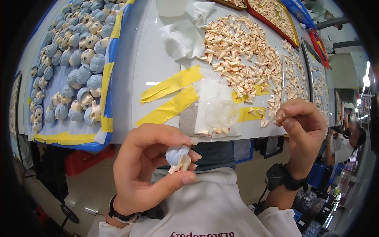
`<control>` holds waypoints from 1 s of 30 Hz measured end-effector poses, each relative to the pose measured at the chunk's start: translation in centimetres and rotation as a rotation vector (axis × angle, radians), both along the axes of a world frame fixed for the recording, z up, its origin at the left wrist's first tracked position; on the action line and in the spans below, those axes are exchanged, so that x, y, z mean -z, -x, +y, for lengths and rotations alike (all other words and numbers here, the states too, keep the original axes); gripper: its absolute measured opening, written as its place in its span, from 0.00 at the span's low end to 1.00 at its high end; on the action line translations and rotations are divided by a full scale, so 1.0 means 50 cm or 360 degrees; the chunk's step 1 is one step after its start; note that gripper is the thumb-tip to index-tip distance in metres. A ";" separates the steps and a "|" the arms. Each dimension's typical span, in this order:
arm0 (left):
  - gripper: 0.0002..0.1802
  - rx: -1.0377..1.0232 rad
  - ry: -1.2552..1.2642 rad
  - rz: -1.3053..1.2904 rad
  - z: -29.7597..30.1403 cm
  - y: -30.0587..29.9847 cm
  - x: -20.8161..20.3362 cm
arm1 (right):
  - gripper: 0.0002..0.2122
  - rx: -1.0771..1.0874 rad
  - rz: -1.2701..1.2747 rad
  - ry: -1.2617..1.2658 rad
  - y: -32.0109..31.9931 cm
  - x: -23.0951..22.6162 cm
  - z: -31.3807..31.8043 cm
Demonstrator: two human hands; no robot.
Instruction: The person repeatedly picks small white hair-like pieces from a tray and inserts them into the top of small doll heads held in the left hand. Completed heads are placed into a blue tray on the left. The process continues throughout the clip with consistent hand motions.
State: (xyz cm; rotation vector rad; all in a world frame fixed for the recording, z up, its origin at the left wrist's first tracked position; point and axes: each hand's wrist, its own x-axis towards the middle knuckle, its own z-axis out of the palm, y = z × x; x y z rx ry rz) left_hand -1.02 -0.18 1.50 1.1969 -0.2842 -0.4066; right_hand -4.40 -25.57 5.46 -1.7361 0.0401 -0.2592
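My left hand (144, 162) is closed around a small doll head (176, 157), held in front of my body near the table's front edge. The head has pale blue moulded hair and a cream underside with a small red mark. My right hand (302, 132) is raised at the right, thumb and fingertips pinched together beside the spread of small parts. Whatever sits in that pinch is too small to make out. A large heap of small cream pointed parts with red tips (241, 51) covers the table ahead. Nearer me stands a round clear dish (228, 113).
A blue tray with yellow-taped edges (106, 91) holds many blue-haired doll heads at the left. Yellow tape strips (169, 104), a white cloth (181, 39) and a grey pad (189, 120) lie mid-table. A red-rimmed tray (272, 24) stands far right. Another person (343, 144) works at the right.
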 end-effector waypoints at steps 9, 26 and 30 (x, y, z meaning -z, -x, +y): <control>0.21 0.0066 0.0221 0.0030 0.005 0.000 0.013 | 0.06 -0.0055 -0.0285 0.0404 -0.035 -0.001 0.025; 0.21 0.0412 0.0243 0.0267 0.015 -0.007 0.006 | 0.09 -0.0128 -0.0626 0.1624 -0.074 -0.021 0.121; 0.22 0.0418 0.0126 -0.0254 0.023 -0.026 0.030 | 0.08 -0.0083 -0.0576 0.1629 -0.066 -0.024 0.119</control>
